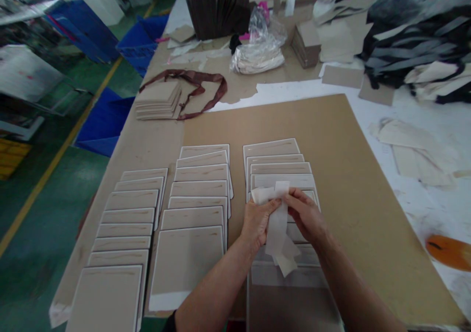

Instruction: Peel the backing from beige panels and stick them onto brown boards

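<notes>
Whitish paper or tape strips (277, 224) are gripped between both hands above the right column of panels. My left hand (256, 220) is closed around the bunch, its thumb pressed on top. With fingertips pinched, my right hand (303, 211) holds the upper end of one strip. Beneath them overlap several flat beige panels with pale edges (275, 148), some carrying a pale band; my hands and forearms hide part of this column. A middle column of similar panels (187, 258) lies left of my left arm, and a left column (106, 292) runs along the table's left side.
A brown board (353, 175) covers the table under the panels. Behind lie a beige stack (156, 101) with a brown strap (221, 89), a plastic-wrapped bundle (259, 57) and dark stacked pieces (217, 10). An orange object (447, 251) sits right. Blue bins (105, 121) stand left.
</notes>
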The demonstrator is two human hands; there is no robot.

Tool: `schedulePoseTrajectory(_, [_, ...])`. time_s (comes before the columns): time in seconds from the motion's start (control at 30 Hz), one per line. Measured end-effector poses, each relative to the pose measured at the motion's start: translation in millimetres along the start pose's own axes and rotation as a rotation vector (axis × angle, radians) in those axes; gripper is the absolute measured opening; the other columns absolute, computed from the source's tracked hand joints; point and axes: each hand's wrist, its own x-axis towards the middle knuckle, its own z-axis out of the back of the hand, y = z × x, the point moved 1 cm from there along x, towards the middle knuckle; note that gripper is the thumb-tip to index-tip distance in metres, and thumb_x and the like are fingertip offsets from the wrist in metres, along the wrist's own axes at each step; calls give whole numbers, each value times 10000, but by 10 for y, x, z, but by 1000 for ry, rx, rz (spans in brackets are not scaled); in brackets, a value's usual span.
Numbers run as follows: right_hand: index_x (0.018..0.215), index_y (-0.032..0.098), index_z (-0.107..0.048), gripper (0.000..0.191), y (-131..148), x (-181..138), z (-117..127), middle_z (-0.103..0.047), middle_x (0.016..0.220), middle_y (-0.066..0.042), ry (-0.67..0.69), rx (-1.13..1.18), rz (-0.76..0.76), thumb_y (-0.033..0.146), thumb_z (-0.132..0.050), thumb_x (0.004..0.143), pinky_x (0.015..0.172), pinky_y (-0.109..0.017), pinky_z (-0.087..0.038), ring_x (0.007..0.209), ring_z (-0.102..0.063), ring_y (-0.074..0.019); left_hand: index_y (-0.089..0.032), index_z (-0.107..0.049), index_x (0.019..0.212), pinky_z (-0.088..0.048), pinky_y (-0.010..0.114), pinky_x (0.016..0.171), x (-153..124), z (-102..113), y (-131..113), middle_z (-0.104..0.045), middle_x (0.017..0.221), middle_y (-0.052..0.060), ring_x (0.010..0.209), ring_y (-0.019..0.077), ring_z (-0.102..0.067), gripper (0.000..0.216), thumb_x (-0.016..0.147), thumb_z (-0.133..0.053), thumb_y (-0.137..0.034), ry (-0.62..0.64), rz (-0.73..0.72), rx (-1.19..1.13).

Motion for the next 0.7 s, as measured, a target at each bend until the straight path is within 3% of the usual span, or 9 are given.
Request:
schedulePoseTrajectory(0.07, [854,235,-687,282,-53,-30,-1,-705,804,-8,15,5,-35,405,-814,666,659,-303,-505,684,-622,-168,-115,-700,888,-519,267,590,4,2,16,-721,770,50,604,158,-645,470,502,-911,-282,15,-18,12])
schedulePoseTrajectory(0.17, [819,238,-690,293,-34,-3,83,-711,800,-13,-110,45,19,413,-832,632,682,-331,-529,713,-644,-189,-121,-683,850,-497,240,548,-21,31,18,-692,711,27,563,134,-616,436,526,-894,-322,-4,-8,98])
schedulePoseTrajectory(0.27, [763,230,-670,295,126,93,250,-684,737,-1,-216,71,99,414,-845,613,680,-324,-541,671,-634,-166,-144,-642,829,-483,224,510,-66,88,-46,-646,654,-1,541,126,-599,395,580,-853,-366,-32,10,209])
schedulePoseTrajectory(0.37, [765,222,-662,302,337,240,408,-629,644,25,-215,-50,126,439,-827,635,595,-285,-512,569,-571,-126,-180,-601,837,-478,233,505,-92,148,-190,-574,596,-42,490,115,-557,324,694,-760,-423,-33,-65,353])
schedulePoseTrajectory(0.47, [767,200,-674,316,495,451,445,-608,616,25,-143,-351,153,470,-791,650,485,-241,-404,511,-492,-107,-200,-622,818,-435,224,516,-68,163,-375,-542,587,-42,498,113,-523,233,786,-684,-422,-32,-280,760])
schedulePoseTrajectory(0.57, [733,184,-704,286,578,715,325,-614,625,13,-26,-729,260,466,-728,693,506,-244,-360,557,-491,-121,-214,-679,876,-470,262,688,21,105,-504,-645,791,24,747,179,-629,83,840,-625,-264,10,-512,1353])
schedulePoseTrajectory(0.63, [710,187,-721,264,602,892,193,-625,622,8,52,-945,307,448,-685,722,538,-255,-353,587,-505,-133,-226,-684,984,-482,295,770,123,62,-525,-650,1003,64,868,207,-650,202,857,-542,-158,3,-561,1675])
schedulePoseTrajectory(0.7, [712,196,-728,250,610,1054,58,-639,625,9,113,-1080,329,435,-660,734,559,-263,-344,603,-517,-140,-223,-661,1066,-500,307,757,249,43,-501,-587,1184,92,872,204,-663,290,874,-470,-120,-37,-537,1870])
